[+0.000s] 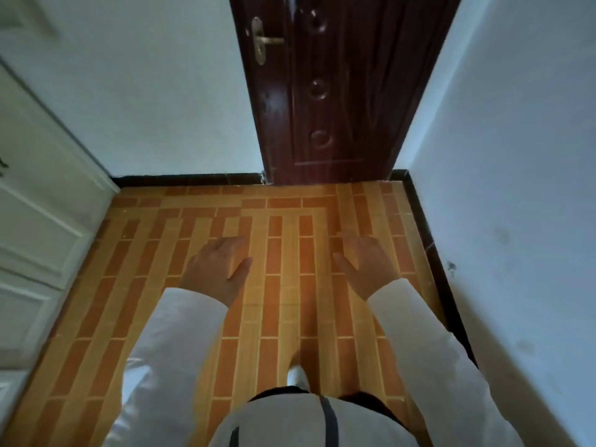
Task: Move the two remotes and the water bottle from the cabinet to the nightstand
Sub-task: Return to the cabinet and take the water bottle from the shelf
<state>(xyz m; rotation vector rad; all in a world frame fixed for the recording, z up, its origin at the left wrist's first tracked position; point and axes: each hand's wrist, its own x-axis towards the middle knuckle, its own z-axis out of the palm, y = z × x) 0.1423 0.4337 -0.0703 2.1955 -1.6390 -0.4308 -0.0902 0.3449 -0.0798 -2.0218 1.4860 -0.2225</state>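
My left hand (217, 267) and my right hand (366, 264) are stretched out in front of me above the floor, palms down. Both hold nothing, and their fingers are loosely apart. White sleeves cover both arms. No remote, water bottle or nightstand shows in the head view. A white panelled cabinet (42, 201) runs along the left edge, with its doors closed as far as I can see.
An orange and tan tiled floor (290, 317) lies below me. A dark red door (335, 91) with a brass handle (263, 40) stands ahead. White walls (516, 156) close in on the right and ahead-left, with black skirting. One white shoe (298, 377) shows below.
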